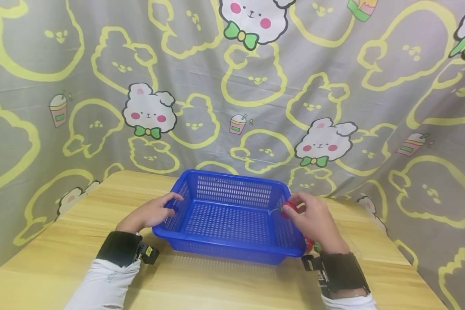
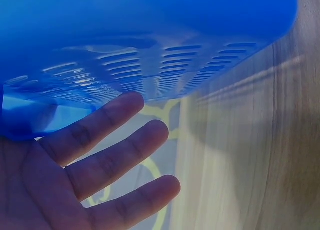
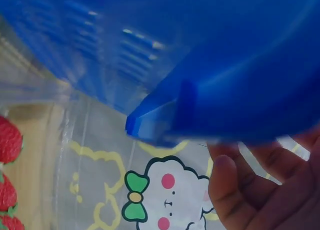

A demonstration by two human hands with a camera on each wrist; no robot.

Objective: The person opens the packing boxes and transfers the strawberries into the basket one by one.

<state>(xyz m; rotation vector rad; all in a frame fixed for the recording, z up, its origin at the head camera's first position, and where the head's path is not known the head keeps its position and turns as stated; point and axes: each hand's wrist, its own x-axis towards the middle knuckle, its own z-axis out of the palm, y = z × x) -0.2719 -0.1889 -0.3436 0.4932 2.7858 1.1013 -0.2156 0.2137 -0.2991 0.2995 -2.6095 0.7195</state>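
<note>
A blue plastic basket (image 1: 228, 249) with slotted walls stands on the wooden table, and nothing lies on its visible floor. At its left rim is my left hand (image 1: 155, 212), thumb and index finger reaching over the edge. In the left wrist view the other three fingers (image 2: 120, 157) stretch out beside the outer wall. My right hand (image 1: 311, 217) pinches a red strawberry (image 1: 289, 209) with green leaves and a thin pale stem at the basket's right rim. In the right wrist view the rim hides the strawberry and part of the right hand (image 3: 260, 182).
More strawberries (image 3: 7, 140) lie right of the basket, beside a clear plastic edge (image 3: 62, 140); in the head view the right arm partly covers them. A grey curtain (image 1: 201, 73) with cartoon animals hangs round the back and sides of the table (image 1: 217, 288).
</note>
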